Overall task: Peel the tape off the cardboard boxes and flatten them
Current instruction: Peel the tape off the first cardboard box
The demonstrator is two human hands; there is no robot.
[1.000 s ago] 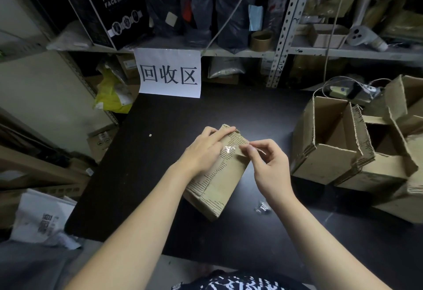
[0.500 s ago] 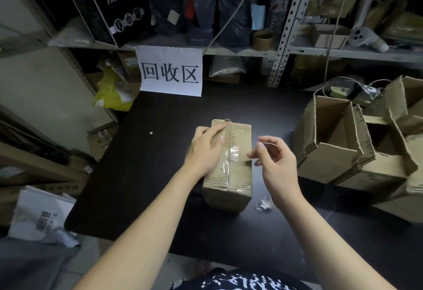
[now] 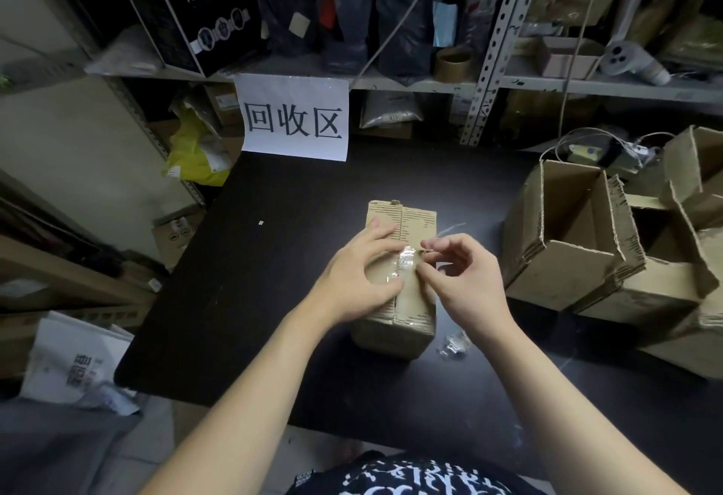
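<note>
Not very far along, I'd say. The small closed box (image 3: 409, 312) sits on the black table (image 3: 274, 260), straight out from the white sign (image 3: 295, 119) towards the person, and its top seam is still sealed with clear tape (image 3: 405, 262). Further right of the sign there's a heap of opened boxes (image 3: 567, 244). They're open but none are flattened, so that whole part is still to do. A crumpled wad of clear tape (image 3: 454, 346) lies by the closed box's near right corner.

Both hands are right on the box. The left hand (image 3: 360, 279) lies spread across the left half of the top, pressing it down. The right hand (image 3: 465, 279) is at the right edge with thumb and forefinger pinched together on what looks like a lifted end of the tape.
</note>
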